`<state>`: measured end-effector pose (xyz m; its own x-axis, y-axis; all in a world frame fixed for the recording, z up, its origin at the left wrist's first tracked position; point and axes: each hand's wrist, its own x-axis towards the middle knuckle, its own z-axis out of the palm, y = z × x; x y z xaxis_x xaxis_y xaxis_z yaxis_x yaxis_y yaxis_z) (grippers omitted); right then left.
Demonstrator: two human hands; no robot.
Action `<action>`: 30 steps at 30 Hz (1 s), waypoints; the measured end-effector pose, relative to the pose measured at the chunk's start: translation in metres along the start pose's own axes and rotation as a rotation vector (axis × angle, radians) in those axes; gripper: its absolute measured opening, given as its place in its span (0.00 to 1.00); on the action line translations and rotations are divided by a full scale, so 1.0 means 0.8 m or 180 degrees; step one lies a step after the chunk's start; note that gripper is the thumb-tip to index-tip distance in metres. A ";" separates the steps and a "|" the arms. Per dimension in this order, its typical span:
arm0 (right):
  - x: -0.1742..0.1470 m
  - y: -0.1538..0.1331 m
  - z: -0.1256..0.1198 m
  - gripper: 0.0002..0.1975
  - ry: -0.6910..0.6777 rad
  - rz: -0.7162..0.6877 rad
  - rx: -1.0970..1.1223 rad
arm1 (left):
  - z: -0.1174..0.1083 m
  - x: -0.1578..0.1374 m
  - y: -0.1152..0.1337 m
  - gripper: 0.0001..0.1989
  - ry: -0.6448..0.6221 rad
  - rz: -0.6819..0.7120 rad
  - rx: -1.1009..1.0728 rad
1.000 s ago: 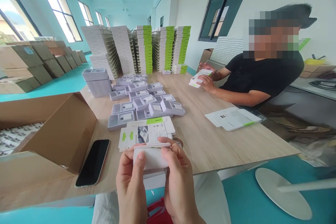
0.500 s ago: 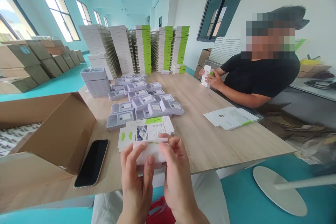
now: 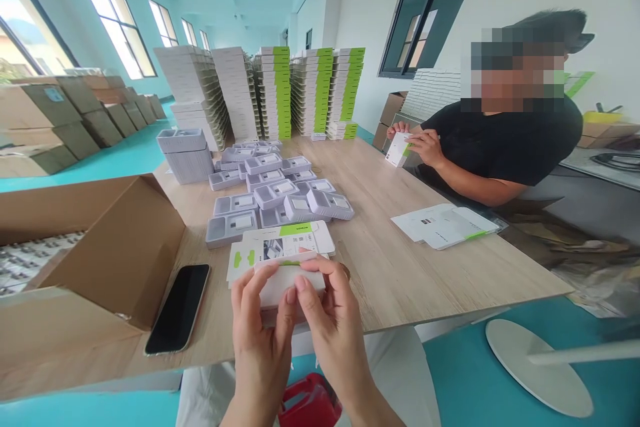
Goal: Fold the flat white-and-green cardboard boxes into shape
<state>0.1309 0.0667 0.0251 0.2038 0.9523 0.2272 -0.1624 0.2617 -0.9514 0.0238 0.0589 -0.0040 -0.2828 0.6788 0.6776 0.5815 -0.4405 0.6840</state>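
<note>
Between my two hands is a small white box (image 3: 283, 285), held above the near edge of the table. My left hand (image 3: 260, 327) grips its left side, fingers along the far edge and thumb on the near face. On the right side my right hand (image 3: 333, 310) is closed round it, with the thumb on top and fingers reaching over the far edge. A raised white flap with a green strip shows at the box's far edge. Just beyond lie flat printed cartons (image 3: 285, 238) in white and green. My hands hide the box's sides.
White plastic trays (image 3: 275, 193) lie heaped beyond the cartons, before tall box stacks (image 3: 275, 93). A phone (image 3: 179, 307) and an open cardboard box (image 3: 150, 247) are at left. At right a co-worker (image 3: 500, 140) holds a white box (image 3: 398, 149) near flat cartons (image 3: 447, 225).
My right thumb has moved left onto the top of the box, and my right fingers now stretch over its far edge. The co-worker's hands have shifted on their box, which is tilted more.
</note>
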 end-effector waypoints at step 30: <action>-0.007 0.018 0.019 0.11 0.0181 0.0267 0.0497 | 0.024 0.007 0.021 0.06 0.1230 -0.1421 -0.1424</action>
<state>0.1129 0.0674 0.0133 0.2367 0.9625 0.1321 -0.3282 0.2073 -0.9216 0.0462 0.0664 0.0060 -0.7159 0.6306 0.2997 0.0052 -0.4244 0.9055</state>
